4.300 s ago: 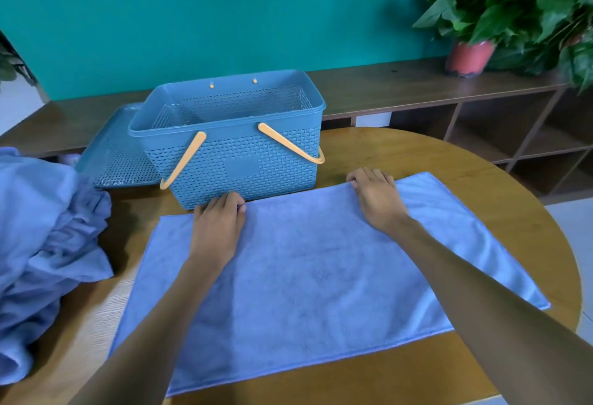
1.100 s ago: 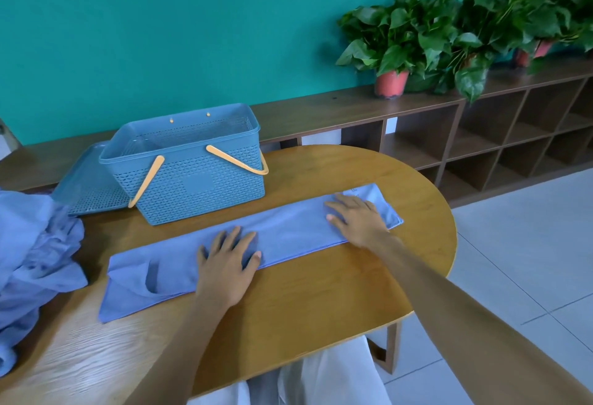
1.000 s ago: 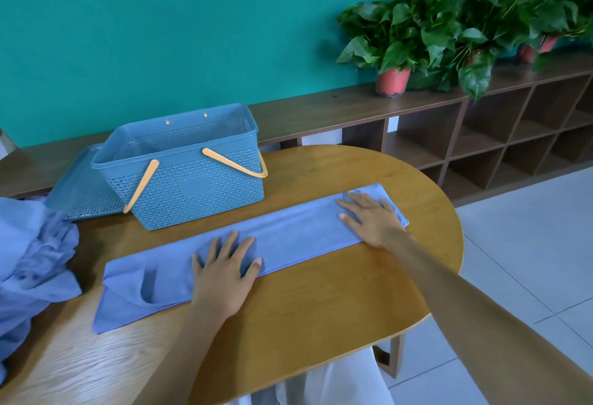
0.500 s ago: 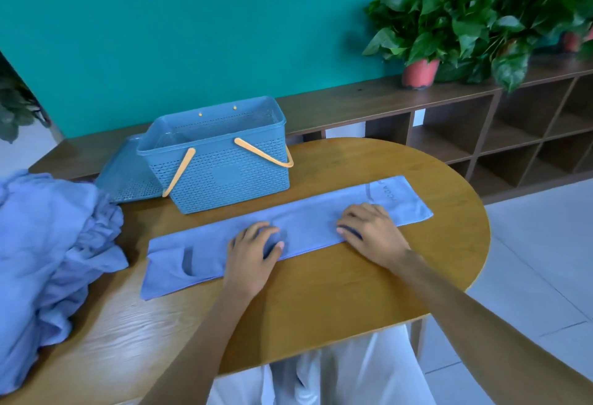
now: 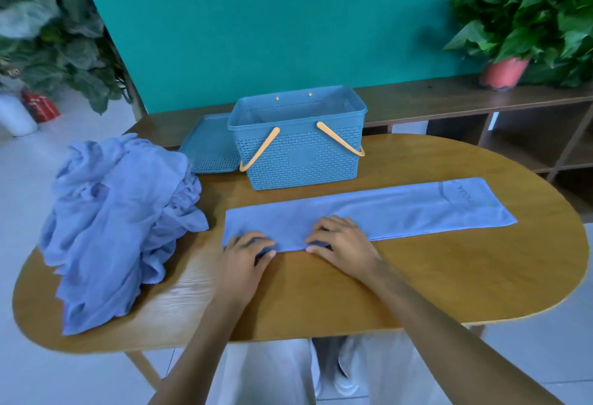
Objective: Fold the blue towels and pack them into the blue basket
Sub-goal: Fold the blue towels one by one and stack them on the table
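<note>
The towel (image 5: 385, 212) lies as a long folded strip on the table (image 5: 417, 276), near the basket (image 5: 298, 144); its left end, earlier rumpled, is now flat. Both hands have moved left: left hand (image 5: 244, 260) and right hand (image 5: 340, 241) pinch its near edge with curled fingers.

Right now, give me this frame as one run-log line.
stage: folding | towel: narrow strip on table | left hand, right hand: pinching its near-left edge | basket: apparently empty | pile: unfolded
</note>
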